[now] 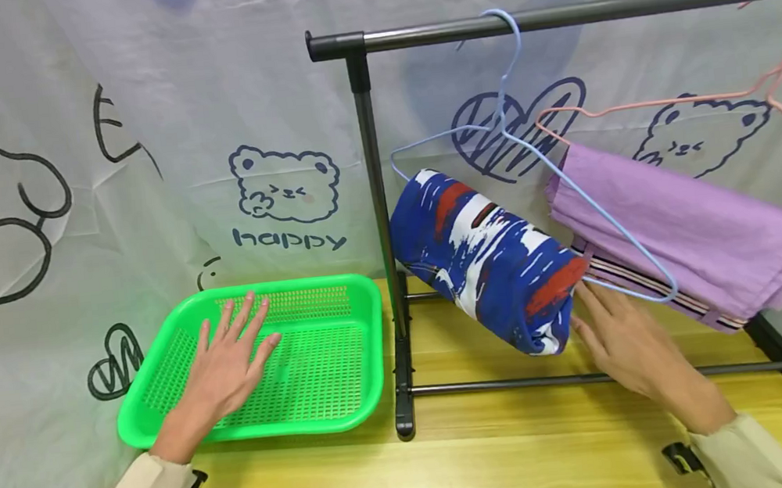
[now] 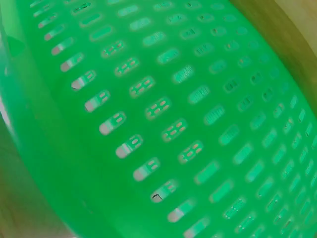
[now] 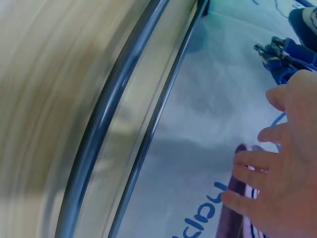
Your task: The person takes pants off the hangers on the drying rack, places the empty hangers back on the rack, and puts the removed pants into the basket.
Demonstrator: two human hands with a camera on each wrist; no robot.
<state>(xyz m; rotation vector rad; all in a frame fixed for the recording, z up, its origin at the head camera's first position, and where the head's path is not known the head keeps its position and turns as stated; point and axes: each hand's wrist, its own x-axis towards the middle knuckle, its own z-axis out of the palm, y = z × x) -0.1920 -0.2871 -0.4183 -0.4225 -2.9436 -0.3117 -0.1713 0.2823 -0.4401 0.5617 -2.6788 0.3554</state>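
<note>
A blue, red and white patterned garment (image 1: 484, 258) hangs folded over a light blue hanger (image 1: 603, 212) on a black rack rail (image 1: 427, 33). My right hand (image 1: 630, 343) is at the garment's lower right end, fingers fairly straight; in the right wrist view the hand (image 3: 277, 173) holds nothing. Whether the fingertips touch the cloth or hanger cannot be told. My left hand (image 1: 222, 370), fingers spread and straight, hovers over a green mesh basket (image 1: 332, 367). Only that basket (image 2: 59, 148) shows in the left wrist view, with no hand there.
To the right, a purple garment (image 1: 686, 223) with a striped band hangs on a pink hanger (image 1: 660, 102). The rack's upright (image 1: 377, 198) stands between basket and garments. Its lower crossbar (image 1: 503, 385) runs just above the wooden table (image 1: 490, 462). A printed curtain (image 1: 262, 76) forms the back.
</note>
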